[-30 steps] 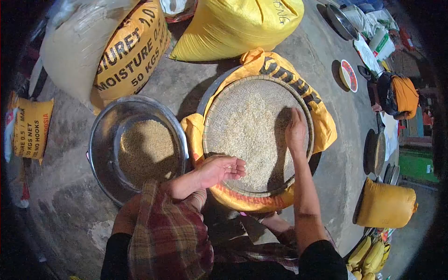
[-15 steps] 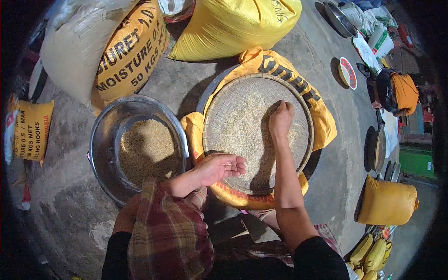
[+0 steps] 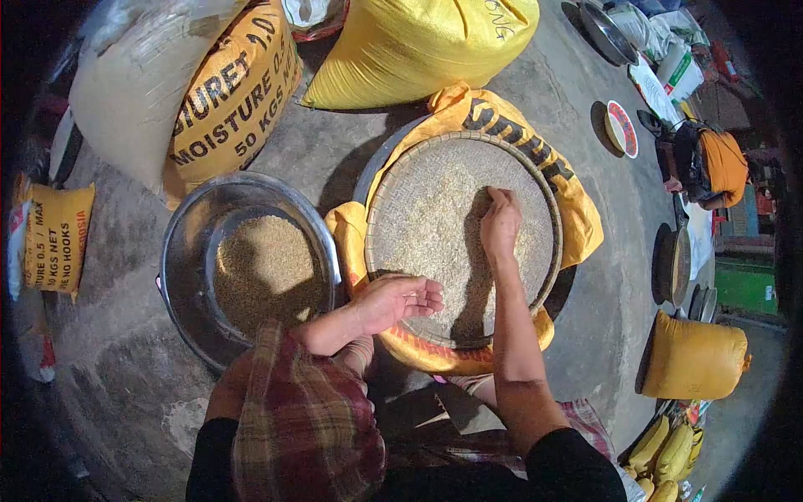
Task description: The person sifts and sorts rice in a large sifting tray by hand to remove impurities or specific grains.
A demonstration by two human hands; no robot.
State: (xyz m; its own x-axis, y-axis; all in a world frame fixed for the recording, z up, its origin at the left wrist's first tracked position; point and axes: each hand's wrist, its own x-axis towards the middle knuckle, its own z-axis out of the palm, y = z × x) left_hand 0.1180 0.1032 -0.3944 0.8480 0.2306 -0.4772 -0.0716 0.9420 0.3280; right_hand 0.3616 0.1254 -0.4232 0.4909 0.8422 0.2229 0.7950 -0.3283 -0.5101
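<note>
A round woven winnowing tray [image 3: 418, 171] holds a spread layer of pale grain [image 3: 435, 226]. My right hand [image 3: 500, 224] is over the right part of the tray, its fingers curled together; whatever lies between them is hidden. Above the tray's lower left rim, my left hand [image 3: 397, 303] is turned palm up, its fingers stretched out and slightly cupped. A few pale specks seem to lie on its fingers. Under the tray is a yellow printed sack [image 3: 581, 226] draped around a wide basin. To the left, a metal basin [image 3: 192, 243] contains brownish grain [image 3: 263, 268].
A bulging yellow sack [image 3: 418, 50] and an orange printed sack [image 3: 238, 92] stand at the back. A small bowl [image 3: 621, 130], a pan [image 3: 674, 266] and a tied yellow sack [image 3: 694, 358] are to the right. Another person in orange [image 3: 723, 167] is at the far right.
My right hand has shifted slightly down and left over the tray, its fingers now pointing more to the left. My left hand has barely moved.
</note>
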